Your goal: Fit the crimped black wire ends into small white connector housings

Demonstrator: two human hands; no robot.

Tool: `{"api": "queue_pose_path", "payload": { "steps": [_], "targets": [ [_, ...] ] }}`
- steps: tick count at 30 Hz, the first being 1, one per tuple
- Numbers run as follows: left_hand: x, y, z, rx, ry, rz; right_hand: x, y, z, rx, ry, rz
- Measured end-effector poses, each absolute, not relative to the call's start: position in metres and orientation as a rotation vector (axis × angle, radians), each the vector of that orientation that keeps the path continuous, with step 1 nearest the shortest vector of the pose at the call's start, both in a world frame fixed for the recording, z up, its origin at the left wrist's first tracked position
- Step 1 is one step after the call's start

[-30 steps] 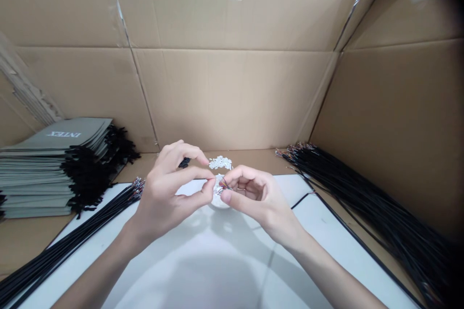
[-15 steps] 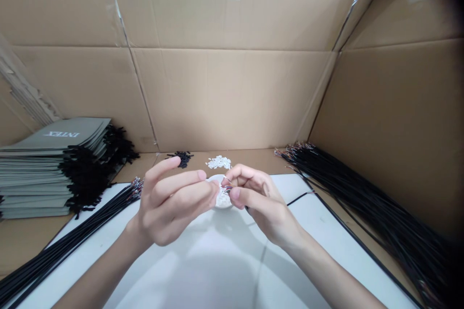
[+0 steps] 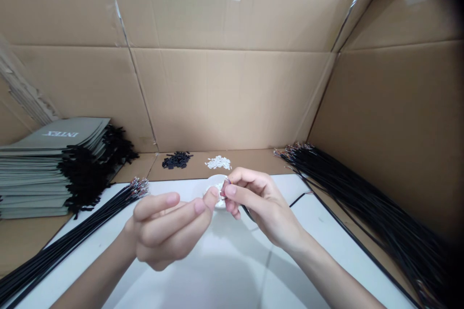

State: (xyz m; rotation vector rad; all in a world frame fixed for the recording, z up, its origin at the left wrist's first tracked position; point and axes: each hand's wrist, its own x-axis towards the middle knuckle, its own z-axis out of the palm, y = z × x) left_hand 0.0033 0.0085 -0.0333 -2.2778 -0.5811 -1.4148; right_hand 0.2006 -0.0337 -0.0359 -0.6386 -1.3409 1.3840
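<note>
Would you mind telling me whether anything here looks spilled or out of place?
Nothing looks spilled: the black pieces and white pieces sit in separate piles. One black cable end stands out beyond the right hand, lying on the white tabletop at an angle to the cable bundle; where it leads is hidden.

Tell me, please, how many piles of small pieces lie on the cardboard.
2: a black pile and, right of it, a white pile, both near the back cardboard wall.

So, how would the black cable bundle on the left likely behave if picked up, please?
The bundle would probably sag, being long and slender. It may splay, since no tie shows. Its wire ends might snag, being fanned out.
</note>
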Motion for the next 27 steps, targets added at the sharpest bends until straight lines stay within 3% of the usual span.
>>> {"api": "queue_pose_path", "payload": {
  "steps": [4,9,15,18,23,27],
  "targets": [
    [0.009,0.005,-0.039,-2.324,-0.551,-1.445,0.200,-0.033,-0.035,-0.642,-1.346,1.391],
    [0.007,0.011,-0.035,-1.879,0.048,-1.413,0.203,-0.033,-0.033,-0.690,-1.337,1.392],
    [0.007,0.014,-0.027,-1.828,0.086,-1.369,0.207,-0.039,-0.024,-0.791,-1.569,1.048],
    [0.009,0.011,-0.024,-2.106,-0.220,-1.423,0.206,-0.038,-0.026,-0.809,-1.625,0.727],
    [0.016,0.010,-0.021,-3.352,-1.365,-1.637,0.205,-0.036,-0.034,-0.782,-1.648,0.276],
    [0.019,0.008,-0.020,-3.952,-1.544,-1.737,0.207,-0.037,-0.034,-0.772,-1.688,0.096]
  ]
}}
